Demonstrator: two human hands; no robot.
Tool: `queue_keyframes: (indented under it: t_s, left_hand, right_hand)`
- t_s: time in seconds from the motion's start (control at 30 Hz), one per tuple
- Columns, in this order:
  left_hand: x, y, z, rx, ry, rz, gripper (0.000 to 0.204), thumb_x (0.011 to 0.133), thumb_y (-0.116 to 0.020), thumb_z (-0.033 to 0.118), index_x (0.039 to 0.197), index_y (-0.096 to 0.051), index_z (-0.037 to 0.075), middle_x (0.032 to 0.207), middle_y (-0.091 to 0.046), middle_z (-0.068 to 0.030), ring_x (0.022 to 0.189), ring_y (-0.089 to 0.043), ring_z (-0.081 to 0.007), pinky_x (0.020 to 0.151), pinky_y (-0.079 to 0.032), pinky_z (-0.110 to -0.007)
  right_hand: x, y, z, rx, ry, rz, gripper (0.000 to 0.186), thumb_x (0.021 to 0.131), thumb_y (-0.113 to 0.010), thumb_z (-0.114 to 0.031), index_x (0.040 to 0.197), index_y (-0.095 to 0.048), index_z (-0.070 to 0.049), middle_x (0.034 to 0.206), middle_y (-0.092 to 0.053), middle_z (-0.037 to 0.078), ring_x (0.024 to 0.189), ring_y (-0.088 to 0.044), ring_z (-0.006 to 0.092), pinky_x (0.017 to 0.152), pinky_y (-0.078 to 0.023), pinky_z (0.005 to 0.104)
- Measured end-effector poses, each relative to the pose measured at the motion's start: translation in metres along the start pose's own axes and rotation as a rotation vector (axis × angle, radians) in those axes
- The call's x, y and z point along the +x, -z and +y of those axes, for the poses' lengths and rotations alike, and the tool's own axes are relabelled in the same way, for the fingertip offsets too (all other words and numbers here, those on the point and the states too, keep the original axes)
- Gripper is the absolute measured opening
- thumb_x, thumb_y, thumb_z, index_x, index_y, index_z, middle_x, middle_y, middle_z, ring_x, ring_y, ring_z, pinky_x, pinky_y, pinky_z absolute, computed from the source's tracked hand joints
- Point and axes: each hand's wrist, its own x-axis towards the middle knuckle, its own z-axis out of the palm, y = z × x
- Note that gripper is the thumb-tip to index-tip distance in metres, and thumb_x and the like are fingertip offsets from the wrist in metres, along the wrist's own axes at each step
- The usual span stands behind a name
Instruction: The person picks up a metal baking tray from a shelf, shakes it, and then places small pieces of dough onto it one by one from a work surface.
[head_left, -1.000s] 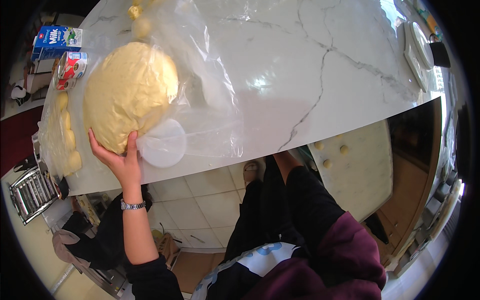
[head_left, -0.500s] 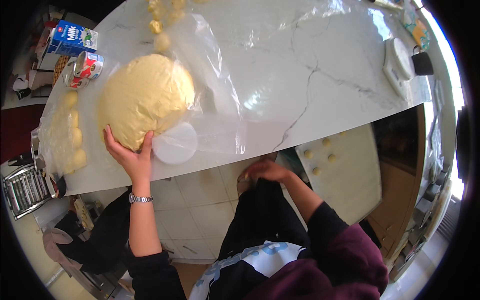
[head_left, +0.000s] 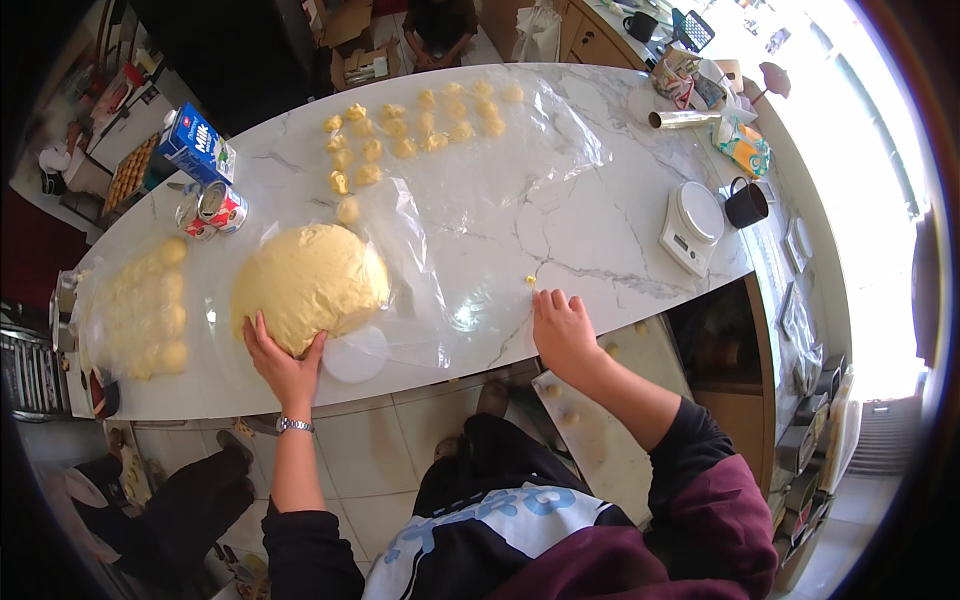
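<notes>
A large, smooth mound of pale yellow dough [head_left: 310, 275] rests on clear plastic sheeting at the left of the marble table. My left hand [head_left: 287, 368] lies against its near edge, thumb and fingers spread. Partly under the dough's near right side is a round white disc [head_left: 356, 354]. Over the table's front edge reaches my right hand [head_left: 565, 328], its fingers apart and slightly bent, thumb hidden. A tiny yellow bit [head_left: 530, 281] lies on the marble just beyond those fingertips. Small dough balls [head_left: 403, 147] sit in rows under plastic farther back.
More covered dough balls [head_left: 172, 320] lie far left. Near them stand opened cans [head_left: 223, 206] and a blue milk carton [head_left: 200, 148]. A white kitchen scale [head_left: 692, 228] and dark mug [head_left: 746, 204] stand right. Below the table edge is a tray [head_left: 610, 425] with dough balls. Another person [head_left: 440, 30] sits beyond.
My right hand has risen from below the table edge to the tabletop. The view has tilted up, showing more of the far table. My left hand stays on the dough.
</notes>
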Motion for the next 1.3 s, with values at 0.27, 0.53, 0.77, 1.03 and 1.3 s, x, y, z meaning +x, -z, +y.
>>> queue_keyframes:
  t_s: [0.27,0.53,0.77,1.03,1.3]
  left_hand:
    - [0.006,-0.004,0.017,0.011,0.011,-0.006,0.097,0.070,-0.079,0.042,0.144,-0.026,0.010,0.146,-0.026,-0.0257,0.134,-0.028,-0.0425,0.107,-0.028,-0.052]
    - [-0.001,0.002,0.006,0.020,0.037,-0.008,0.099,0.068,-0.079,0.046,0.144,-0.026,0.010,0.146,-0.025,-0.0257,0.134,-0.028,-0.0432,0.106,-0.029,-0.052]
    - [0.000,0.000,0.002,0.034,0.078,-0.031,0.103,0.065,-0.082,0.042,0.144,-0.024,0.011,0.148,-0.022,-0.0253,0.136,-0.025,-0.0424,0.105,-0.027,-0.053]
    - [0.001,0.001,0.007,0.029,0.083,-0.059,0.104,0.065,-0.081,0.041,0.145,-0.023,0.010,0.149,-0.020,-0.0252,0.137,-0.023,-0.0421,0.107,-0.026,-0.053]
    - [-0.004,0.006,-0.002,0.075,0.063,-0.057,0.103,0.066,-0.079,0.047,0.144,-0.023,0.009,0.149,-0.020,-0.0257,0.137,-0.023,-0.0428,0.107,-0.025,-0.053]
  right_hand:
    - [0.111,-0.036,0.039,0.479,-0.378,0.433,0.062,0.096,-0.034,-0.051,0.148,-0.026,-0.017,0.155,-0.018,0.018,0.143,-0.012,0.0373,0.113,-0.004,0.0587]
    - [0.114,-0.047,0.068,0.302,-0.262,0.317,0.062,0.097,-0.033,-0.049,0.150,-0.022,-0.020,0.156,-0.011,0.017,0.144,-0.006,0.0366,0.111,0.002,0.0622]
    - [0.099,-0.015,-0.037,0.345,0.016,0.316,0.064,0.096,-0.036,-0.041,0.145,-0.026,-0.001,0.151,-0.026,0.020,0.142,-0.020,0.0317,0.113,-0.012,0.0562]
    - [0.057,-0.064,0.097,0.560,-0.376,0.238,0.064,0.095,-0.040,-0.038,0.146,-0.024,-0.002,0.154,-0.023,0.014,0.143,-0.018,0.0278,0.116,-0.008,0.0474]
    - [0.215,-0.033,0.074,0.688,-0.418,0.304,0.060,0.093,-0.043,-0.030,0.144,-0.029,-0.001,0.153,-0.025,0.014,0.140,-0.025,0.0304,0.115,-0.017,0.0419]
